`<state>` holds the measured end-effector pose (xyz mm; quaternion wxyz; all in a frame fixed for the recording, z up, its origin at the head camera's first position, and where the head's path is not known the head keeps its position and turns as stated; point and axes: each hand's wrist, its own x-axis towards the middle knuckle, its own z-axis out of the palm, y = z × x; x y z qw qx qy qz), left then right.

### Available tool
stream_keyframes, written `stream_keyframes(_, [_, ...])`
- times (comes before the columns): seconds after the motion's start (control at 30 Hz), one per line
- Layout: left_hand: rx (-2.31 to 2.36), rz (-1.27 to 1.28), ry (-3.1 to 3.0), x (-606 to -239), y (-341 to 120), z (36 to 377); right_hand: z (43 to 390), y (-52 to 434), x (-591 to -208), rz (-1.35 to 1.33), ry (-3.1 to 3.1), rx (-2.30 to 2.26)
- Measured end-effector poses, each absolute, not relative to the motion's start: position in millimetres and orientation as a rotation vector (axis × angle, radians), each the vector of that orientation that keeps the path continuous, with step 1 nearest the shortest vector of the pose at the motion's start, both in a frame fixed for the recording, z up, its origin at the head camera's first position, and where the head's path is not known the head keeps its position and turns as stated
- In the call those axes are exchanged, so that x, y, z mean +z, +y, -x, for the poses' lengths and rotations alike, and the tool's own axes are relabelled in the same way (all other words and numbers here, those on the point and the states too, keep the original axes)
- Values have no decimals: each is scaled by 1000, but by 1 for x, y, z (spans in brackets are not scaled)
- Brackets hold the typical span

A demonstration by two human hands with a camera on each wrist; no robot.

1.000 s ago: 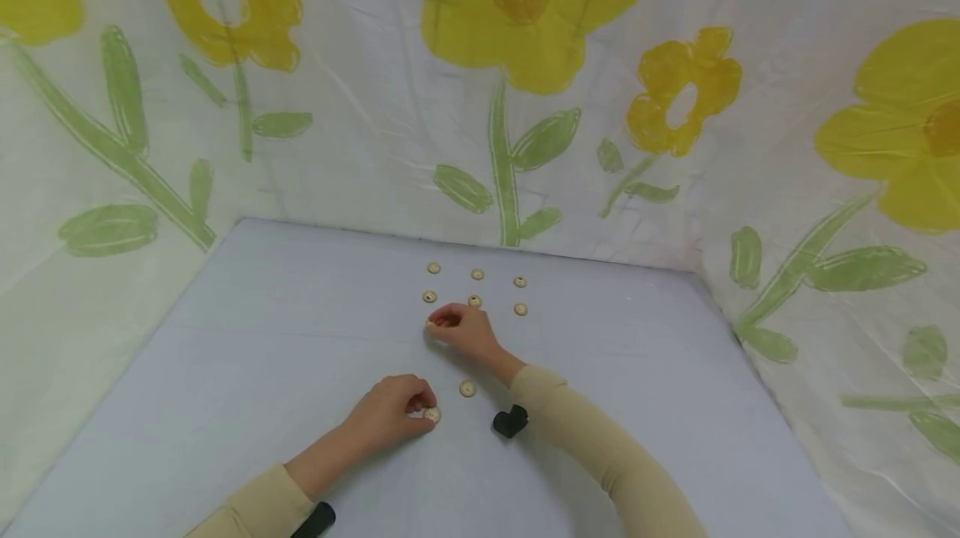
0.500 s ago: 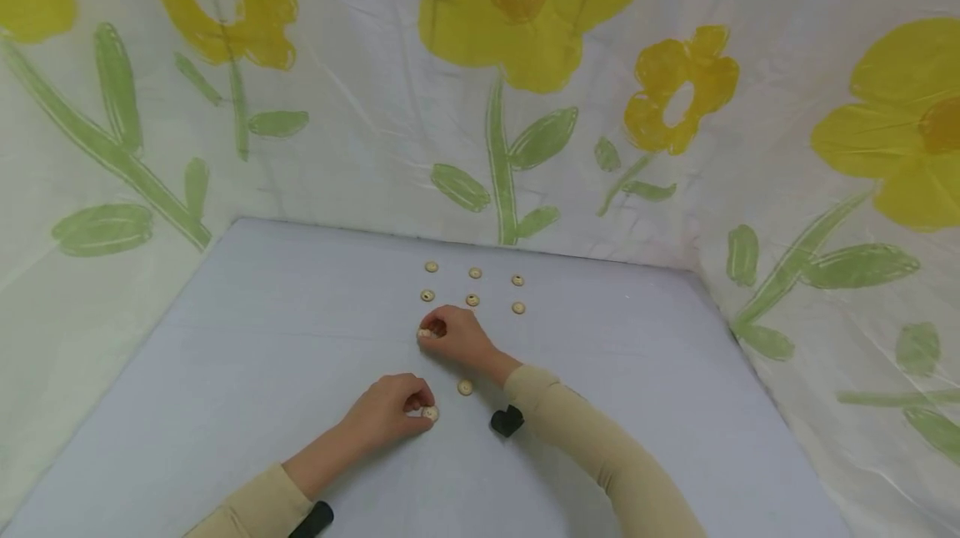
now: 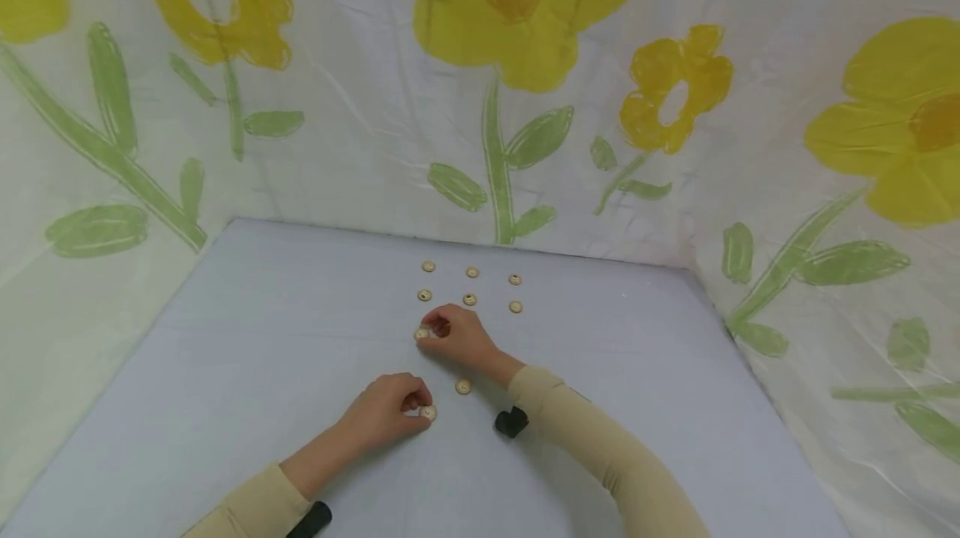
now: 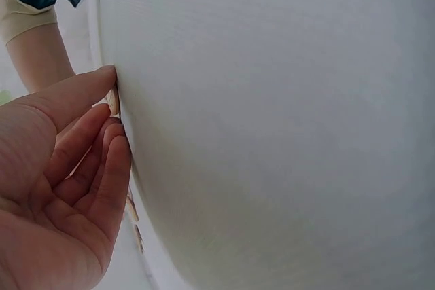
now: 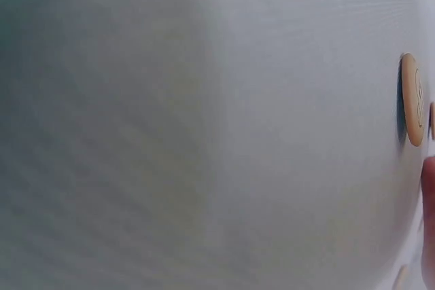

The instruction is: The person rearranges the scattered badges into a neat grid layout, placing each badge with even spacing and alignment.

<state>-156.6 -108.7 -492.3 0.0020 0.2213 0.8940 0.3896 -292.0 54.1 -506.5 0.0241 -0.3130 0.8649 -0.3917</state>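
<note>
My left hand pinches a small round wooden disc between thumb and fingers, low at the table surface. In the left wrist view the disc's edge shows between thumb and fingertips. Farther forward, my right hand has thumb and fingertips at the rim of another wooden disc, which lies face up with a dark marking. Between the two hands a third wooden disc lies on the table. Only bits of my right fingers show in the right wrist view, beside a disc.
Beyond my right hand, several more wooden discs lie in two rows on the pale table. A white sheet with painted yellow flowers hangs behind the table. Black wrist mounts stick out from both sleeves.
My right hand has moved slightly left and nearer with its disc, which has gone from partly hidden in the fingers to lying face up. The left hand keeps its place.
</note>
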Motion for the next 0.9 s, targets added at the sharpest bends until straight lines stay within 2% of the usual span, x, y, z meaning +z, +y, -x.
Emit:
stream_keyframes(0.33, [1216, -668, 2793, -492, -108, 157, 290, 74, -506, 637, 2467, -1638])
stream_keyframes(0.6, [1203, -635, 2809, -492, -107, 157, 287, 90, -499, 558, 2336, -1865])
stream_keyframes(0.9, [1195, -594, 2808, -489, -103, 155, 260, 104, -473, 508, 2323, -1836])
